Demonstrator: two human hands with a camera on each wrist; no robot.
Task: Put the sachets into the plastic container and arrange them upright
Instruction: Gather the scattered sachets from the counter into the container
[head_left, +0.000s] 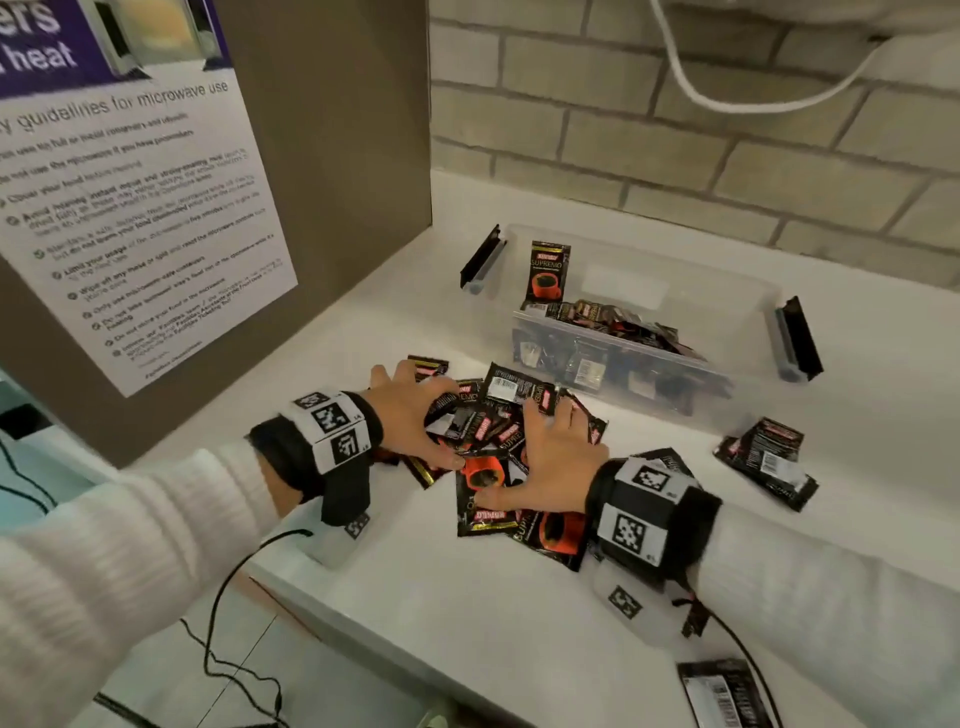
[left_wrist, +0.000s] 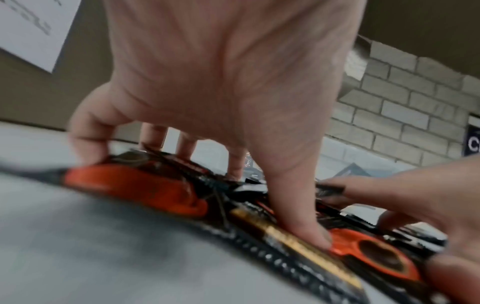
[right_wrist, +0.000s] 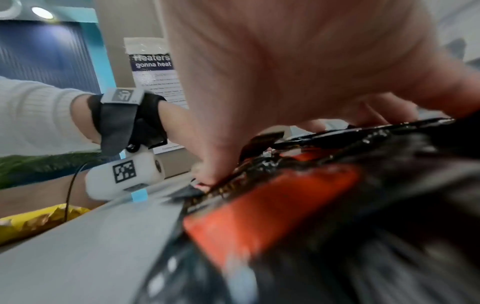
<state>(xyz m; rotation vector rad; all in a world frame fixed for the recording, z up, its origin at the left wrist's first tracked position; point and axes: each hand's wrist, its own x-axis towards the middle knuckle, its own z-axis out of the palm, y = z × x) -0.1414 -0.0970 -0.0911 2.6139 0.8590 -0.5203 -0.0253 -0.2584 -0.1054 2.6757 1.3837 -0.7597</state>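
A loose pile of black sachets (head_left: 506, 395) printed with orange cups lies on the white counter in front of me. My left hand (head_left: 449, 423) arches over the pile's left side, fingers curled down on the far edge and thumb pressed on the near one, gripping a bunch of sachets (left_wrist: 161, 191). My right hand (head_left: 524, 457) lies spread on the pile's right side, its thumb (right_wrist: 207, 176) pressing a sachet edge. The clear plastic container (head_left: 727, 291) stands behind the pile, holding several sachets; one sachet (head_left: 549, 270) stands upright at its left end, the rest lie tumbled.
Black lid clips (head_left: 485, 257) stick out at both ends of the container. More sachets (head_left: 763, 462) lie on the counter to the right and one (head_left: 722, 691) by the front edge. A grey panel with a notice (head_left: 145, 234) rises at left; a brick wall (head_left: 675, 130) is behind.
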